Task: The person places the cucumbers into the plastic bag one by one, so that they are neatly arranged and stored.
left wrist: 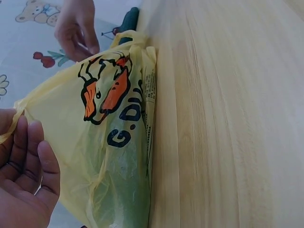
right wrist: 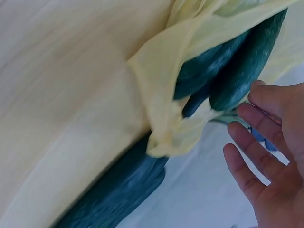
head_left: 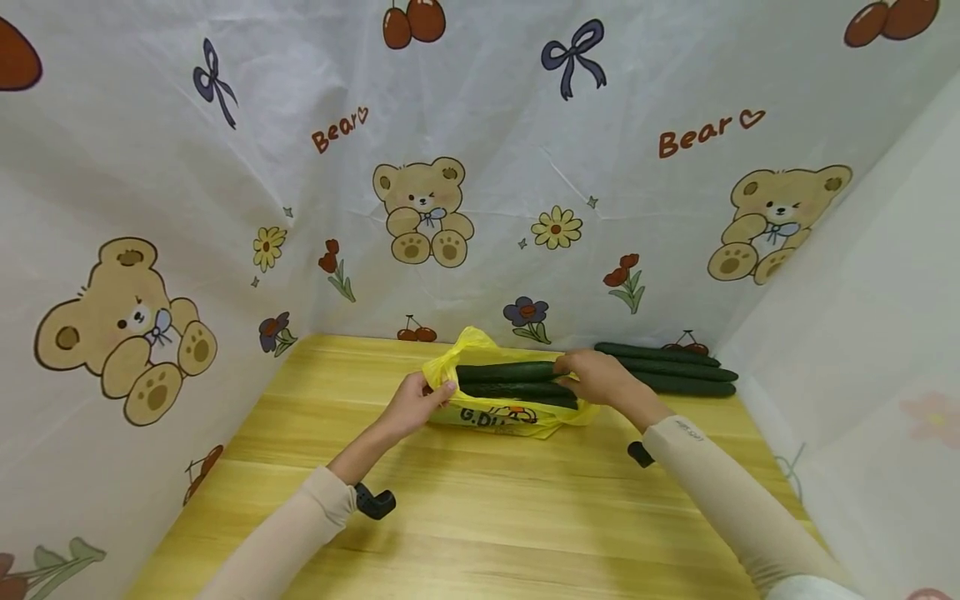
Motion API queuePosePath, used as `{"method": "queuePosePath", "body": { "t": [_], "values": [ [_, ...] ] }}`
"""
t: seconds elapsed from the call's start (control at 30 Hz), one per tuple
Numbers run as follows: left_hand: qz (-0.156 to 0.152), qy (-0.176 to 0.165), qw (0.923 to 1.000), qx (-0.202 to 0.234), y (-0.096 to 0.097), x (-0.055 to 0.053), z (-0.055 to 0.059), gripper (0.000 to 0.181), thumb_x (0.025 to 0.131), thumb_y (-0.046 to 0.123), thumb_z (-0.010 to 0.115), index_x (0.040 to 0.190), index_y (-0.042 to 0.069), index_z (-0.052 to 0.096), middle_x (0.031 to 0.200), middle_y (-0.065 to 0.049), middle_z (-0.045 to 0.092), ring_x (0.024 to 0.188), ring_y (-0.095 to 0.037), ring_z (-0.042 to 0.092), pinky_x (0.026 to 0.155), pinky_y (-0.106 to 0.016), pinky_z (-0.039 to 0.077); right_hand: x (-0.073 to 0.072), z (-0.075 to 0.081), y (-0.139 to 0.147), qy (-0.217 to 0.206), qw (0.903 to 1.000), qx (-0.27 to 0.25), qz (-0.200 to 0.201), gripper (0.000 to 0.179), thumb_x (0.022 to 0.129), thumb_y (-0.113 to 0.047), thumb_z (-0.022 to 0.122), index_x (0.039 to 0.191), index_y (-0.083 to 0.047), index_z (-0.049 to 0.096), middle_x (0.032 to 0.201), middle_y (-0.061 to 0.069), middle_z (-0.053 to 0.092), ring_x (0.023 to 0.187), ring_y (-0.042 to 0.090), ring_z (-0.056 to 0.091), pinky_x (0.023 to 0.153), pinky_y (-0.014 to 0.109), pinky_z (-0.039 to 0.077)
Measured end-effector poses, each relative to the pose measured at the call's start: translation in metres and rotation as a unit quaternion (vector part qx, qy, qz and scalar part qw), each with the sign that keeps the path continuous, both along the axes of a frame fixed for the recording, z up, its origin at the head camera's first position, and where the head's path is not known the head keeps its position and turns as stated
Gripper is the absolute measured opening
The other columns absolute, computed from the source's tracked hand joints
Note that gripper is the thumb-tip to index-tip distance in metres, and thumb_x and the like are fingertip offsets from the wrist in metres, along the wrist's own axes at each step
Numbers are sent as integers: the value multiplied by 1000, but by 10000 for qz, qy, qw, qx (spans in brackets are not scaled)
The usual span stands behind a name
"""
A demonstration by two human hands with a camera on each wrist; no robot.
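Observation:
A yellow plastic bag lies on the table with its mouth spread and several cucumbers inside. My left hand pinches the bag's rim at its left end; in the left wrist view that hand pulls the film upward. My right hand is at the bag's right end. Its fingers are spread in the right wrist view, with the thumb and forefinger close to the end of a cucumber that shows in the bag's mouth.
More cucumbers lie side by side at the back right, beyond the right hand. A printed white cloth stands behind the wooden table and at both sides. Black wrist mounts stick out below the sleeves.

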State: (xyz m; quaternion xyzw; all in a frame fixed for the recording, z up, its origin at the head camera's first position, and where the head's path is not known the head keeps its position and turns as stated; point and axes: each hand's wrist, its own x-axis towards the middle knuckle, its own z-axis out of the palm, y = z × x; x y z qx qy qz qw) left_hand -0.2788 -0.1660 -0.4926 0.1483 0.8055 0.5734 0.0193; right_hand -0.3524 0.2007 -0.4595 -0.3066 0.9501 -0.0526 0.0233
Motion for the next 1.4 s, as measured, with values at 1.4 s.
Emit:
{"method": "queuePosePath", "body": {
  "t": [1.4],
  "values": [
    [17,-288,9992,262,1,3,-6,27,111,29,64,121,4,68,92,-10,65,83,-41,57,75,-47,53,2,-54,229,-608,9779,52,-1997,64,106,-15,58,156,16,32,156,49,33,134,72,41,105,79,43]
  ]
}}
